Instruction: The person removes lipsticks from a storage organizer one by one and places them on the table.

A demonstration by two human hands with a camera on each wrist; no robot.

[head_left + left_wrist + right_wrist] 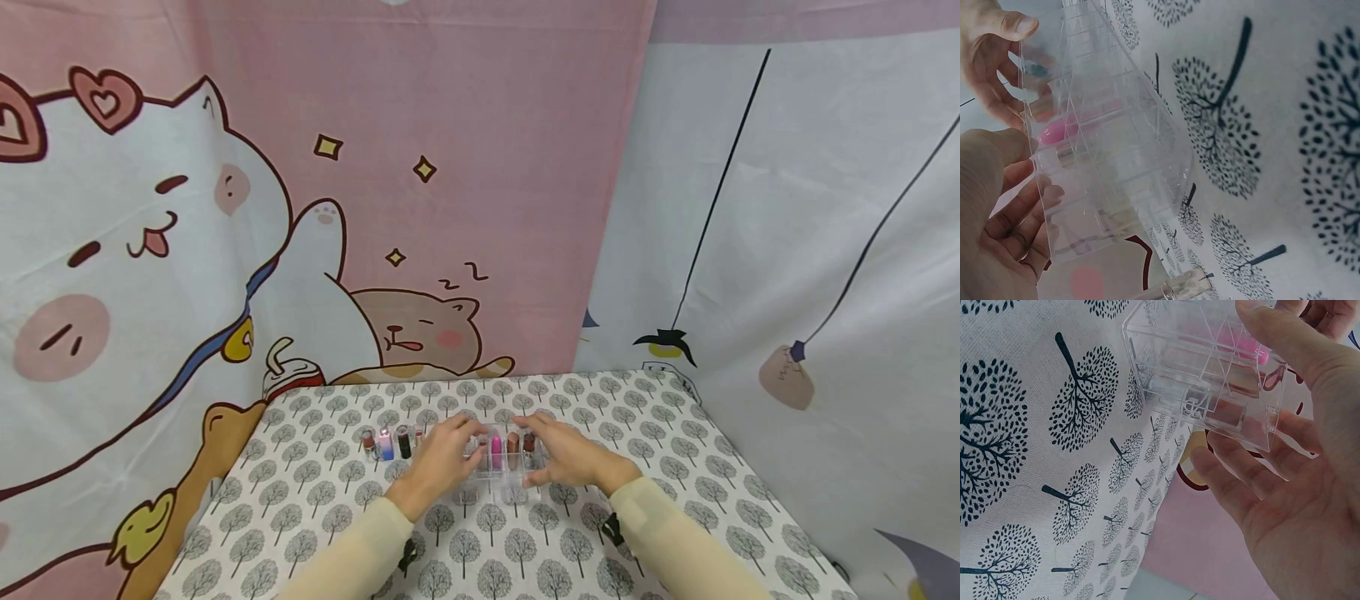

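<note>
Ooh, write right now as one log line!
clear organizer: on tree-print cloth | left hand: at its left end | right hand: at its right end | pink lipstick: inside | tubes: left of organizer

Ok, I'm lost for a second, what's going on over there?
A person has both hands at a clear organizer: the left hand curves round one end, the right hand round the other; how firmly isn't clear. Inside are several lipsticks, including a bright pink lipstick and a brown lipstick. More tubes stand outside, left of the left hand, among them a pink-and-blue tube and a black tube, on the tree-print cloth.
</note>
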